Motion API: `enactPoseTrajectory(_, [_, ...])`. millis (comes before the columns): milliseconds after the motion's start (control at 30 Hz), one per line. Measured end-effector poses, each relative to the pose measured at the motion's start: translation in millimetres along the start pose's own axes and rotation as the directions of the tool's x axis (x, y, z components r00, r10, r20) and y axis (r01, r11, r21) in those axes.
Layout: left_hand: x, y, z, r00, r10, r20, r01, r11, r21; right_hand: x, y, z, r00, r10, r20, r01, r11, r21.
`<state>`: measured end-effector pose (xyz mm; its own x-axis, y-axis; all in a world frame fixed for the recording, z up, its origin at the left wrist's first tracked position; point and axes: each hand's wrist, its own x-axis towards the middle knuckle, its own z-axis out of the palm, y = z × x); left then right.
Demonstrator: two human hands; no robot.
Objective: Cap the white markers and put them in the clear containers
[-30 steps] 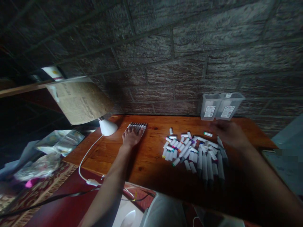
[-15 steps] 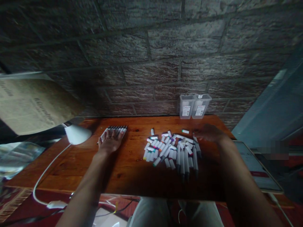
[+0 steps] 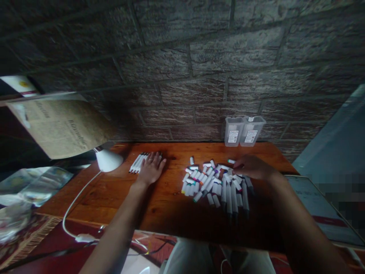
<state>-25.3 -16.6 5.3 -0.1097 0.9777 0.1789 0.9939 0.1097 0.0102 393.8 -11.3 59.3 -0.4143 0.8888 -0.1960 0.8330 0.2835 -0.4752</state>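
Note:
My left hand (image 3: 151,168) lies on the right part of a row of white markers (image 3: 137,163) at the left of the desk, its fingers spread. A ring shows on one finger. My right hand (image 3: 250,166) is over the upper right edge of a heap of short white marker caps or pieces (image 3: 199,179), palm down. Its thumb and fingers are drawn together at the heap; what is between them is in shadow. Just below that hand, several longer grey-looking markers (image 3: 229,198) point toward me. One green-ended white piece (image 3: 231,161) lies beside its fingertips.
Two clear plastic boxes (image 3: 247,131) with labels stand against the brick wall. A lamp (image 3: 110,160) with a newsprint shade is on the left, its white cable (image 3: 67,213) hanging over the edge. A tablet (image 3: 322,209) lies at the right. Plastic packaging (image 3: 34,186) is far left.
The view has turned a little left. My left hand has shifted right along the marker row, uncovering its left part. My right hand has moved left and down to the heap.

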Motion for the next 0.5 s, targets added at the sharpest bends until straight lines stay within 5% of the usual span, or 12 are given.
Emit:
enactPoseTrajectory(167, [-5.2,12.8,-10.8,0.999,0.029,-0.021,-0.030,0.996,-0.081,1.7,10.1,1.4,0.999,-0.040,-0.026,0.041,0.999,0.031])
enactPoseTrajectory(333, [-0.3,-21.9,-21.7,0.920,-0.385,-0.066,0.375,0.918,-0.127,1.6,16.0,-0.9,0.990,0.010,-0.139,0.021,0.975,0.220])
enactPoseTrajectory(500, [1.2,-39.6,-25.9,0.897,-0.442,0.021,0.441,0.889,-0.123,2.3,7.2,-0.4,0.972,0.025,-0.234,0.055,0.942,0.330])
